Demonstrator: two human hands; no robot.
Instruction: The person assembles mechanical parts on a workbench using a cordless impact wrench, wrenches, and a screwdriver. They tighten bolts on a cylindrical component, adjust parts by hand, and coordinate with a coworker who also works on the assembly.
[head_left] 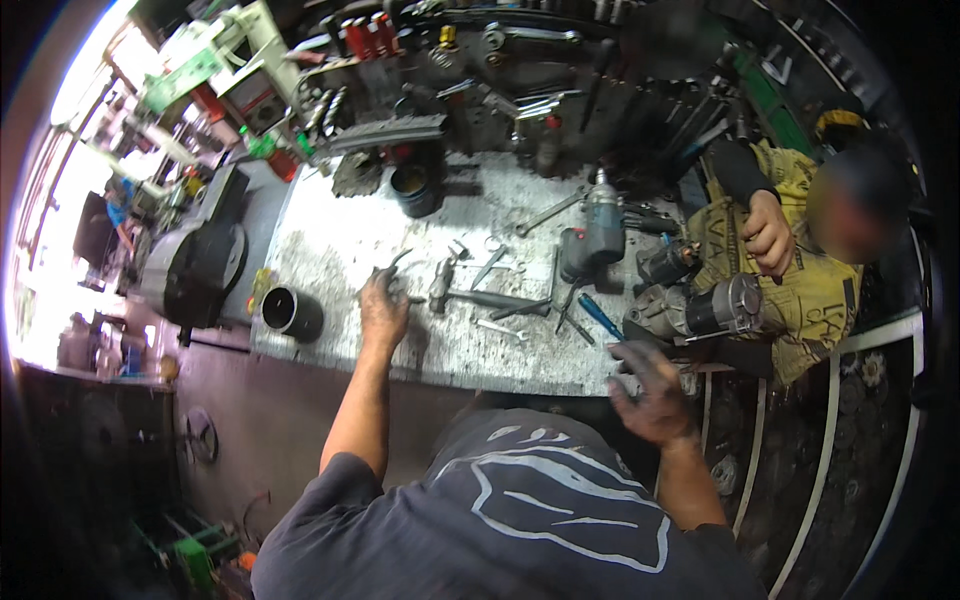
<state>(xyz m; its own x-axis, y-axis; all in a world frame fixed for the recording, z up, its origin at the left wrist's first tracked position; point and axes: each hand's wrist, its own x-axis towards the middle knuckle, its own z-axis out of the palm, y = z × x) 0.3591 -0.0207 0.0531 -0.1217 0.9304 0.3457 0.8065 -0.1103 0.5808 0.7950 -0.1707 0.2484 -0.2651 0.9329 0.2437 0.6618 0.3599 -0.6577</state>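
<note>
My left hand [383,312] is over the worn workbench [440,365], its grease-darkened fingers apart, just left of a hammer [440,287] lying on its side. I make out nothing held in it. My right hand [650,390] hovers at the bench's front right edge, fingers spread and empty. Just beyond it are a blue-handled screwdriver [601,317] and a metal starter motor [735,305]. Small wrenches [500,329] lie between my hands, and a larger wrench [550,213] lies farther back. A cordless power tool [597,235] stands behind the screwdriver.
A black hollow cylinder [293,313] stands at the bench's left end, near a bench vise or grinder-like machine [200,255]. A dark can [412,190] sits at the back. Another person's hand [768,235] is beside the starter motor. Tools hang on the back wall.
</note>
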